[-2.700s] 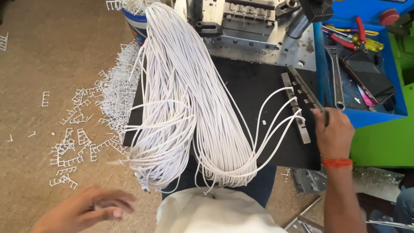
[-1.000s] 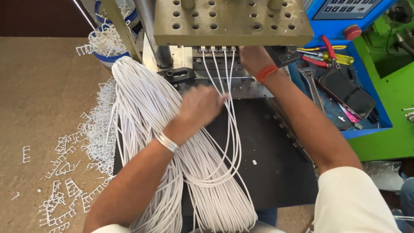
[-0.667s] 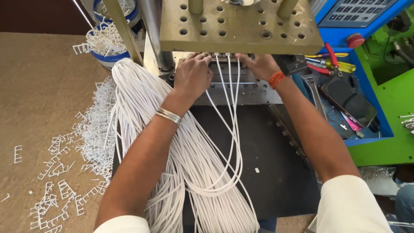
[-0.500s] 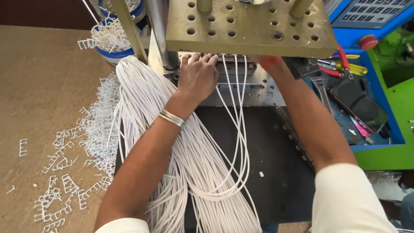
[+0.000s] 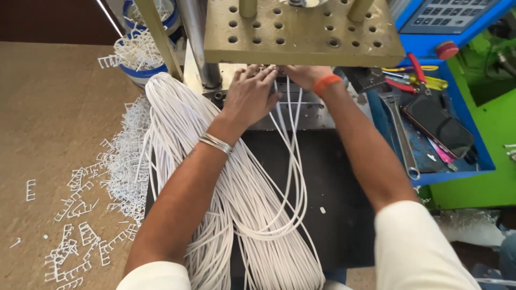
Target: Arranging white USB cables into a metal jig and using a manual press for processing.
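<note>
White cable bundle lies on the black mat, with white plastic scraps at its left, left hand fingers spread loosely on several cable strands under the perforated press plate, and right hand grip undeterminable, near the wrench.

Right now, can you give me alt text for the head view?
Both hands, left hand and right hand, reach under a drilled metal plate, fingers on white cables running from a large bundle. White plastic scraps lie left; a tool tray sits right.
</note>
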